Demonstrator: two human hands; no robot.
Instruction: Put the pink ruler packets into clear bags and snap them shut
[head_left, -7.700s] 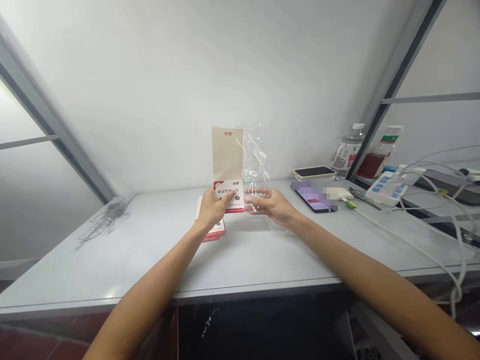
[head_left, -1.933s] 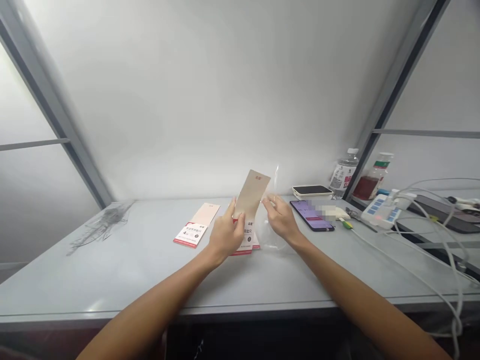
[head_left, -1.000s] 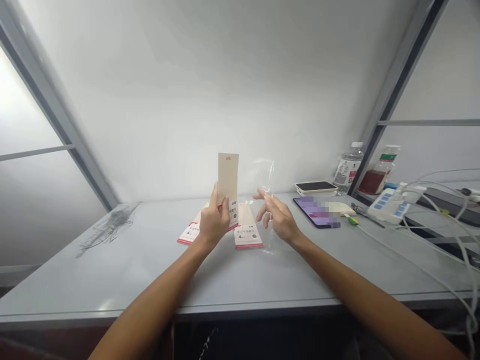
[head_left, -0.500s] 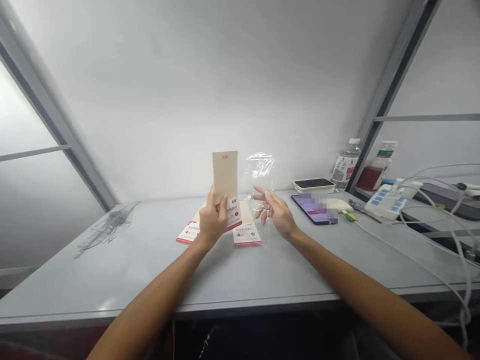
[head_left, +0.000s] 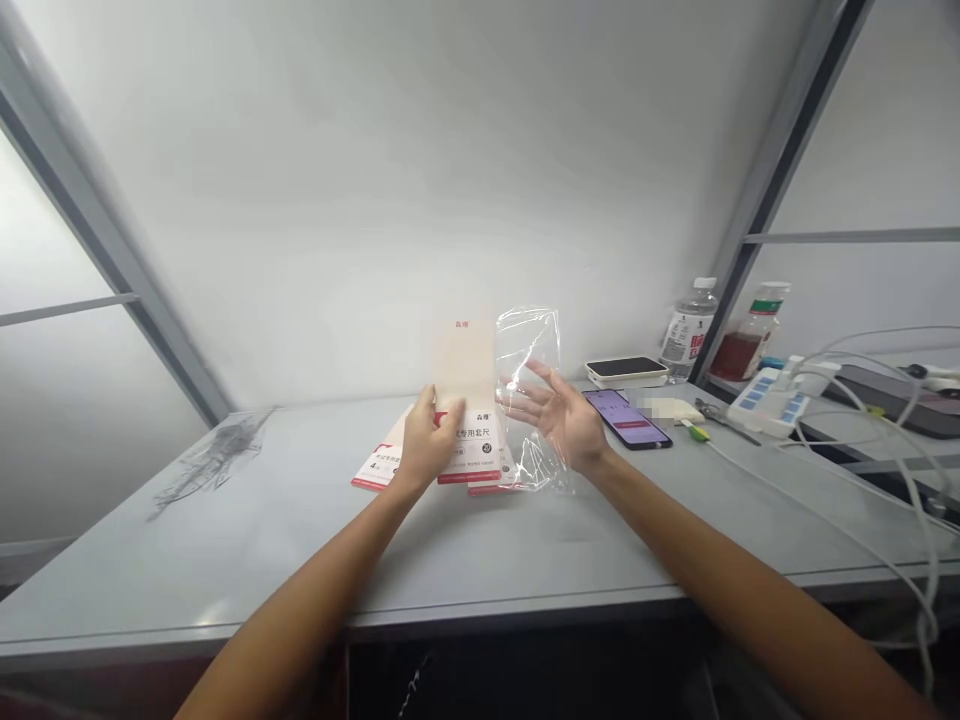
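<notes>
My left hand grips a cream card packet with a red bottom edge and printed text, its plain upper part standing upright. To its right a clear plastic sleeve stands upright, its edges shining. Behind or against the sleeve is my right hand, palm toward the packet, fingers spread and pointing left. Whether the fingers touch the film cannot be made out. On the table under the held packet lie similar packets, one at the left and one mostly covered at the right.
On the grey table, a lit phone lies right of my right hand, with a white-cased device behind it. Farther right are scissors, a power strip, white cables and two bottles. Dark netting lies left.
The held packet has turned to face me more squarely and moved slightly right and down. My right hand has shifted right, its fingers spread wider. The clear sleeve appears wider and fuller in view.
</notes>
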